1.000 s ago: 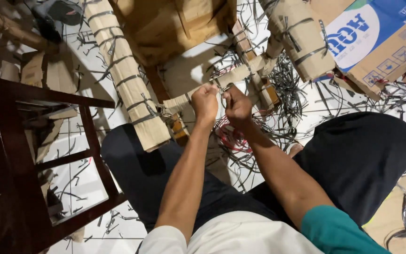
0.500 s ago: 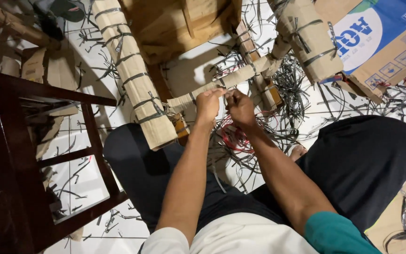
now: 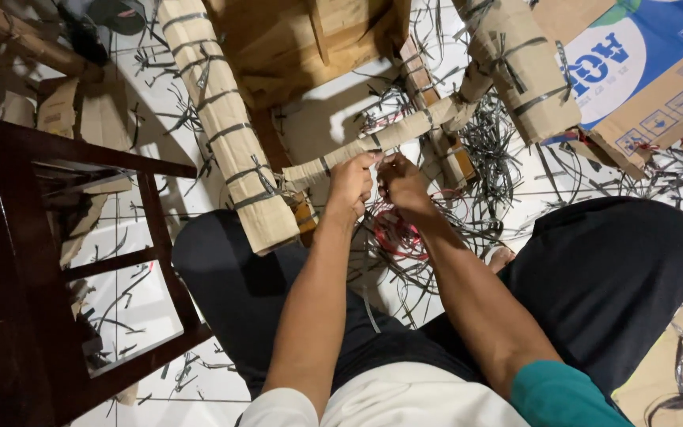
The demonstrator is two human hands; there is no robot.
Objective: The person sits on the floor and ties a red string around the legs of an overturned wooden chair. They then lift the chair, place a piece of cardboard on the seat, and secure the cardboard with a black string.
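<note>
Cardboard-wrapped rail (image 3: 389,138) found slanting between two wrapped legs of an upturned wooden chair (image 3: 310,39), above the knees. Left hand (image 3: 349,186) closed round the rail's middle, right hand (image 3: 401,183) just beside it, fingers pinched on something too small to tell. Noted around: cut black straps (image 3: 507,150) littering the tiled floor (image 3: 144,300), dark chair (image 3: 57,261) to the left, printed box (image 3: 642,71) at upper right.

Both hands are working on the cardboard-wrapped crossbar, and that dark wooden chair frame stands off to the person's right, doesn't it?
Not quite. The head view shows the dark wooden chair frame on the person's left, not the right. The left hand and right hand are indeed both at the cardboard-wrapped crossbar.
</note>
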